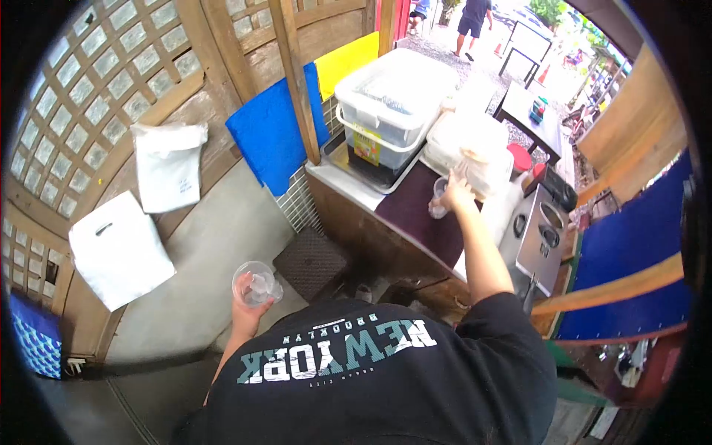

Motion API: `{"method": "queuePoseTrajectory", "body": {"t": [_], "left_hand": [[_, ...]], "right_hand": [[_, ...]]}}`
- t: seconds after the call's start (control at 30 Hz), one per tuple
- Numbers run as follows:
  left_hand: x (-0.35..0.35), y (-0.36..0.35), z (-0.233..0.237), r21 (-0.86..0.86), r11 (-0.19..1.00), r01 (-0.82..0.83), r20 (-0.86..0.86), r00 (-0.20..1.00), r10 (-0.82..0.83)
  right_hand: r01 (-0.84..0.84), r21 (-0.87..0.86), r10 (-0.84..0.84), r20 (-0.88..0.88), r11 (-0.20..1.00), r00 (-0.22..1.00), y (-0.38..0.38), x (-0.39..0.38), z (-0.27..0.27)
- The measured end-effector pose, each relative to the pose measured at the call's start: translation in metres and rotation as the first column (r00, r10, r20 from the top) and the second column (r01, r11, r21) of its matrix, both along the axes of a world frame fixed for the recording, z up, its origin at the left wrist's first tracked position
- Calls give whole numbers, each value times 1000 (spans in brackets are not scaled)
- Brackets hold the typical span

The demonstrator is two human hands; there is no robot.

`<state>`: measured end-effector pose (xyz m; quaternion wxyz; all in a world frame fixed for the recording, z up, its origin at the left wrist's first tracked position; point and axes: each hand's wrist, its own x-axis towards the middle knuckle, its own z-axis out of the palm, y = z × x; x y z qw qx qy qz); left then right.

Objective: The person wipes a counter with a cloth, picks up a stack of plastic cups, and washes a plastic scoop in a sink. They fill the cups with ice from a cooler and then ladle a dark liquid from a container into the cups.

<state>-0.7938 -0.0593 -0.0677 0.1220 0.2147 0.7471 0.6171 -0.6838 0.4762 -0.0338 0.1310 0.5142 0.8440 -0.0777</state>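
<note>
My left hand (248,308) is wrapped round a clear plastic cup (253,283) held out at my left side, with what looks like ice inside. On the right, my right hand (457,194) reaches out over the dark counter top (419,211). Its fingers close on a second clear plastic cup (439,209), which appears to stand on the counter, though part of it is hidden by the hand. Just behind that hand sits a large translucent container (475,144).
Stacked clear tubs with a white lid (400,81) stand on the counter's far end. A metal cup-sealing machine, or something like it (535,241), is at the right. White plastic bags (122,252) hang at left; a dark stool (310,259) is below. A person (473,22) walks outside.
</note>
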Motion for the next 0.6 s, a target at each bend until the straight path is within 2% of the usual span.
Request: {"method": "queuePoseTrajectory", "body": {"t": [0.07,0.1,0.13,0.17,0.2,0.27,0.33,0.37,0.47,0.5,0.53,0.57,0.6], "left_hand": [[-15,23,-11,29,998,-58,82,995,55],[-21,38,-7,25,998,-58,108,993,55],[-29,54,-1,16,998,-56,133,990,54],[-35,68,2,12,999,-50,155,987,47],[-44,76,1,-28,999,-39,60,997,40],[-69,102,-7,-70,997,8,-148,989,-19],[-81,125,0,17,1000,13,-155,988,-11],[-84,130,5,53,999,5,-152,988,3],[-84,140,17,185,980,-67,6,998,67],[-86,142,17,170,984,-61,18,998,58],[-88,140,17,151,987,-60,31,998,56],[-86,132,17,121,990,-69,50,997,63],[-84,129,20,104,991,-90,12,996,89]], "right_hand": [[-97,203,147,-244,974,959,-9,-10,41],[-167,292,297,-487,942,822,-2,-22,56],[-201,388,426,-674,899,604,3,-34,71],[-308,444,540,-690,841,482,-3,-44,106],[-388,515,639,-688,764,345,-9,-57,134],[-488,489,680,-630,723,375,9,-82,141],[-570,542,784,-484,618,389,35,-101,142],[-609,528,797,-497,592,343,40,-103,153],[-588,644,868,-425,489,256,45,-111,184],[-523,713,883,-410,466,228,54,-114,198],[-435,754,868,-462,492,183,75,-122,208],[-339,806,870,-484,486,96,114,-136,210],[-245,868,902,-415,432,122,134,-143,229]]}}
